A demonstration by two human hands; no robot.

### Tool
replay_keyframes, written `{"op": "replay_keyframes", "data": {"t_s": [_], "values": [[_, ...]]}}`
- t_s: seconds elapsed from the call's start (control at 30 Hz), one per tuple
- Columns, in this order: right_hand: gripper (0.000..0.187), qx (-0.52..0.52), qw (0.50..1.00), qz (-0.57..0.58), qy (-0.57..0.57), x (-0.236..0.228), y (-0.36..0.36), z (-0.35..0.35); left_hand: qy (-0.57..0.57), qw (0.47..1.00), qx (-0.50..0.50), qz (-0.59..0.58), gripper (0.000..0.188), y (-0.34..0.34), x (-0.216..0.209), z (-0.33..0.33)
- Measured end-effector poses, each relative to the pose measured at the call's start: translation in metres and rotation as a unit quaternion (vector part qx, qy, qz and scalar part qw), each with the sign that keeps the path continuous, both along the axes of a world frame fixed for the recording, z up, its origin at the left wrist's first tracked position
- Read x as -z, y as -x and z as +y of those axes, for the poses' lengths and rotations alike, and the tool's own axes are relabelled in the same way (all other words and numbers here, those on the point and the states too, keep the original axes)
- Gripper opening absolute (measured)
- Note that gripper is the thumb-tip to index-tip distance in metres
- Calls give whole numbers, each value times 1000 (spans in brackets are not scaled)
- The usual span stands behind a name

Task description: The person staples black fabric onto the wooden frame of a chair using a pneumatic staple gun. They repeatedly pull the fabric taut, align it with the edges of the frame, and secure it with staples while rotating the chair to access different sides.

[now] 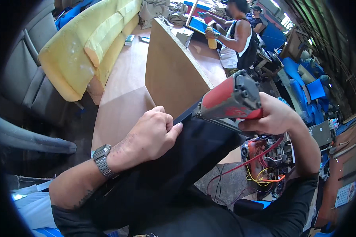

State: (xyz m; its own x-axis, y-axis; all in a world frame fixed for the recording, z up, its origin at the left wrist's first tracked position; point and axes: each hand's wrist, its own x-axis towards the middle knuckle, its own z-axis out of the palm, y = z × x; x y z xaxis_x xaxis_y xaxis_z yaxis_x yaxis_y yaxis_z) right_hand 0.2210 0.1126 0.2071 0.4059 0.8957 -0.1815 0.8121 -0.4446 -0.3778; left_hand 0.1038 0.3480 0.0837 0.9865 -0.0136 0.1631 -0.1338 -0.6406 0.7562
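Observation:
My left hand (pixel 152 134), with a metal watch on its wrist, grips the edge of black fabric (pixel 174 162) stretched over a board. The fingers are curled tight on the cloth. My right hand (pixel 275 114) holds a red pneumatic staple gun (pixel 229 98) by its handle. The gun's nose presses against the fabric edge right next to my left thumb. A red air hose (pixel 251 160) trails down from the gun.
An upright plywood panel (pixel 172 73) stands on the wooden workbench (pixel 122 102). Yellow foam cushions (pixel 89 43) lie at the left. Another person (pixel 235 35) works at the far end with a yellow bottle. Blue fabric pieces and tangled wires sit at the right.

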Motion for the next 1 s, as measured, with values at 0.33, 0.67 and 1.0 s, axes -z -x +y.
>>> {"op": "replay_keyframes", "data": {"t_s": [0.33, 0.67, 1.0], "values": [[36, 228, 941, 175, 178, -19, 20, 45, -189, 982, 5, -3, 28, 63, -25, 27], [40, 170, 970, 168, 41, -14, 26, 45, -118, 989, -53, -77, 28, 96, 1, 36], [38, -10, 988, 83, 132, -8, 40, 69, -57, 996, -50, -37, 28, 94, 8, 43]]}}
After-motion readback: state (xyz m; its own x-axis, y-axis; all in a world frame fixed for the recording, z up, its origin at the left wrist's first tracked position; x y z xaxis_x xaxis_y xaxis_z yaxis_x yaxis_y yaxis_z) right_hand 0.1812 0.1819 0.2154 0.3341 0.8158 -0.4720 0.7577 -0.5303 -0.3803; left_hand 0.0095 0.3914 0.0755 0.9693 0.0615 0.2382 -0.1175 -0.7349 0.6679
